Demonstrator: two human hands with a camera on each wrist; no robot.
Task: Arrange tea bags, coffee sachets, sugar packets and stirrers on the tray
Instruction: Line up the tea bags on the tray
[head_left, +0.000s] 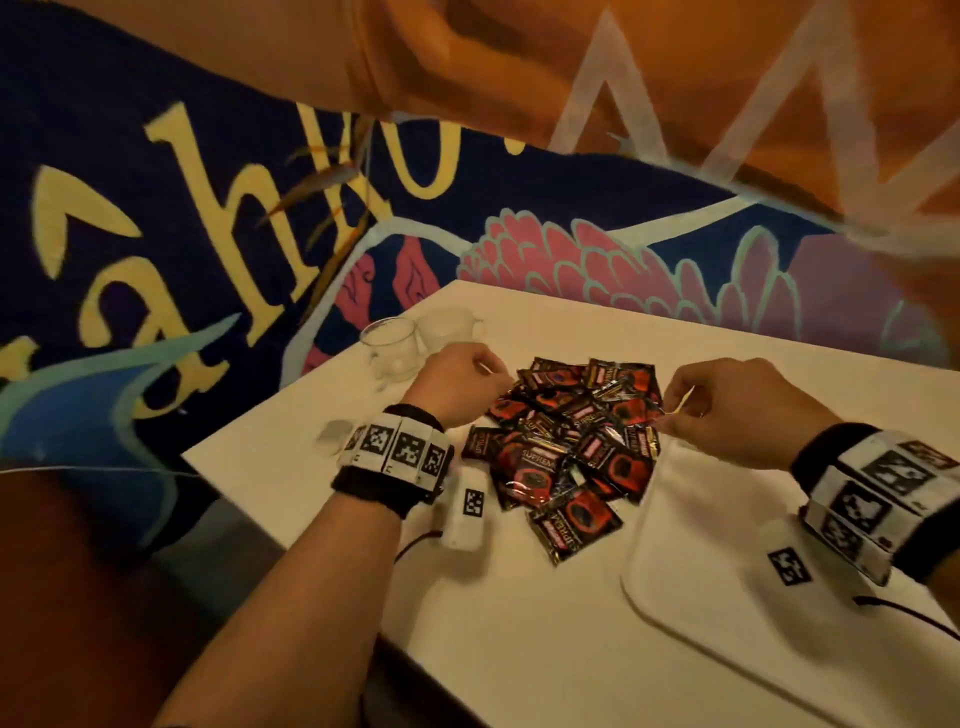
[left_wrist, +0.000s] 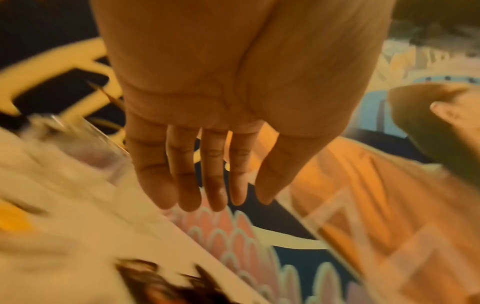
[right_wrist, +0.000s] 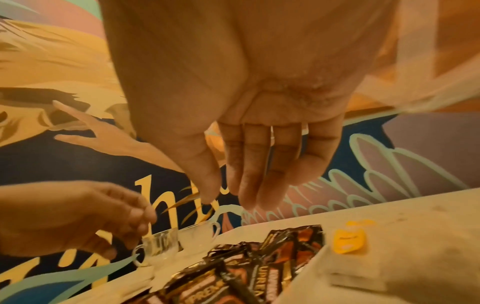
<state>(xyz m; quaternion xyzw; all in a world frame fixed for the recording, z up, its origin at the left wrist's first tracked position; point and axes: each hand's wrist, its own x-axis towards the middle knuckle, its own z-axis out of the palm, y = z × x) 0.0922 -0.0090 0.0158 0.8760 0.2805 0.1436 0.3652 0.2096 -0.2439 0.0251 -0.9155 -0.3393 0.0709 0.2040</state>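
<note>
the right hand (head_left: 737, 410) pinches a thin pale stirrer (head_left: 683, 401) between thumb and forefinger; the stick slants up from the pinch, just past the far left corner of the tray (head_left: 691, 525) and just right of the sachet pile. in the right wrist view the fingers (right_wrist: 249, 181) hang close together with the thumb drawn in toward them, and the stick itself cannot be made out there. the left hand (head_left: 457, 387) hovers at the far left side of the pile, fingers loosely curled in the head view; a pale sliver shows at its fingertips, too small to tell whether it is held. the left wrist view shows those fingers (left_wrist: 187, 176) nearly straight and side by side, with nothing in the palm.

the coffee sachets (head_left: 569, 447), black and red, lie in a loose overlapping heap on the white table (head_left: 519, 649), between the two hands, the nearest ones touching the tray's left edge. a yellow tea bag tag (right_wrist: 349, 241) lies on the table beyond the pile. two clear glass cups (head_left: 392, 343) stand near the table's far left corner, beyond the left hand. a small round white lid (head_left: 332, 434) sits near the left edge.
</note>
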